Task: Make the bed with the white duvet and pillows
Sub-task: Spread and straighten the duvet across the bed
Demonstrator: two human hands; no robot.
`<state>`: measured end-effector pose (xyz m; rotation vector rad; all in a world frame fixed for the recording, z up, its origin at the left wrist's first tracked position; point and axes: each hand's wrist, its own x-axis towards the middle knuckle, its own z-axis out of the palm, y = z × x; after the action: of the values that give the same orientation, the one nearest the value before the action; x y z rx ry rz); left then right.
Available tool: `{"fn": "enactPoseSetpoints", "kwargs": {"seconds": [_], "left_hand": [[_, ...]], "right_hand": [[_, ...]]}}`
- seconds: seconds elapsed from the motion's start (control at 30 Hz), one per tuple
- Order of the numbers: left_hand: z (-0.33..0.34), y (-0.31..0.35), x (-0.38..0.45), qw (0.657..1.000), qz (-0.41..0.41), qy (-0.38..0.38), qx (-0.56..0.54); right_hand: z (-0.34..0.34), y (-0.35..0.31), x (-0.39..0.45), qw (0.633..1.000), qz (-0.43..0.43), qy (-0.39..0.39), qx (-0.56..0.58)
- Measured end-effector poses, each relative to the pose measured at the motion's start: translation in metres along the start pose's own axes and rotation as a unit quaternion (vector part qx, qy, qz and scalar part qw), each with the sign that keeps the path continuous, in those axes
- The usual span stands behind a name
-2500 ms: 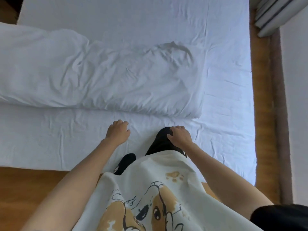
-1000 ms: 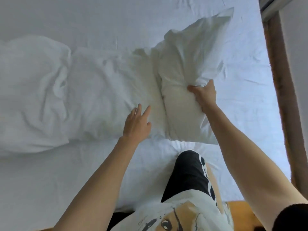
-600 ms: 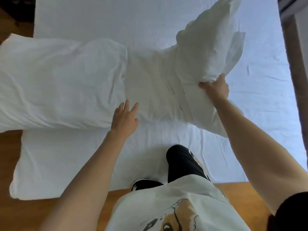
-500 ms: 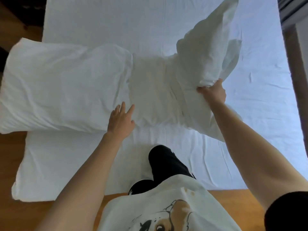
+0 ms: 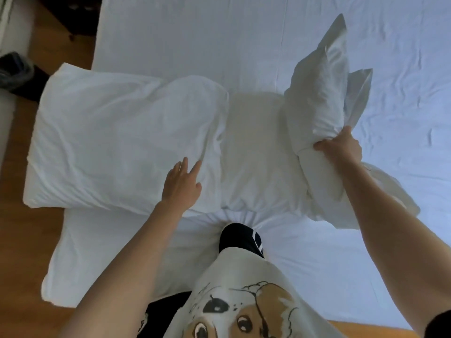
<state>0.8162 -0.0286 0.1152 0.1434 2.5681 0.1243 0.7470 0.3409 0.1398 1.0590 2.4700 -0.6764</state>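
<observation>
While the right hand (image 5: 340, 148) is clenching the pillow (image 5: 322, 98) at right, left hand (image 5: 181, 185) lying flat, fingers spread, one-handed bunching is risking a slip.

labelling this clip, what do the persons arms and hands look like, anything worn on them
Both forearms are bare, and no rings, watch or gloves show on the left hand or the right hand. A dark sleeve edge shows at the right upper arm.
</observation>
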Motion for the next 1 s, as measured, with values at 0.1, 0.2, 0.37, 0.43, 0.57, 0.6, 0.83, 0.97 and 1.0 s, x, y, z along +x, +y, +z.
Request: {"fn": "enactPoseSetpoints", "kwargs": {"seconds": [0.1,0.2,0.37,0.43,0.57,0.6,0.83,0.97,1.0], "left_hand": [[0.001,-0.03,-0.004,1.0,0.016,0.014,-0.012],[0.003,-0.083,-0.012,0.999,0.023,0.027,0.003],[0.01,-0.207,-0.039,0.998,0.041,0.026,0.033],[0.013,-0.26,-0.057,0.997,0.06,0.021,0.049],[0.008,-0.357,-0.105,0.995,0.046,-0.084,0.035],[0.005,-0.378,-0.113,0.993,0.039,-0.102,0.035],[-0.025,-0.462,-0.085,0.997,-0.007,-0.081,0.019],[-0.03,-0.473,-0.049,0.995,-0.027,-0.085,0.037],[-0.03,-0.472,-0.035,0.994,-0.029,-0.092,0.042]], "right_hand": [[0.017,-0.013,-0.025,1.0,0.0,0.022,-0.008],[0.043,-0.036,-0.061,0.999,-0.011,0.041,-0.032],[0.089,-0.086,-0.143,0.994,-0.035,0.094,-0.042],[0.114,-0.109,-0.188,0.993,-0.032,0.112,-0.029],[0.164,-0.161,-0.289,0.993,-0.042,0.098,-0.053],[0.176,-0.173,-0.308,0.993,-0.05,0.085,-0.059],[0.221,-0.229,-0.327,0.991,-0.062,0.044,-0.112],[0.234,-0.24,-0.275,0.994,-0.033,0.014,-0.105],[0.24,-0.245,-0.258,0.994,-0.028,0.007,-0.101]]}}
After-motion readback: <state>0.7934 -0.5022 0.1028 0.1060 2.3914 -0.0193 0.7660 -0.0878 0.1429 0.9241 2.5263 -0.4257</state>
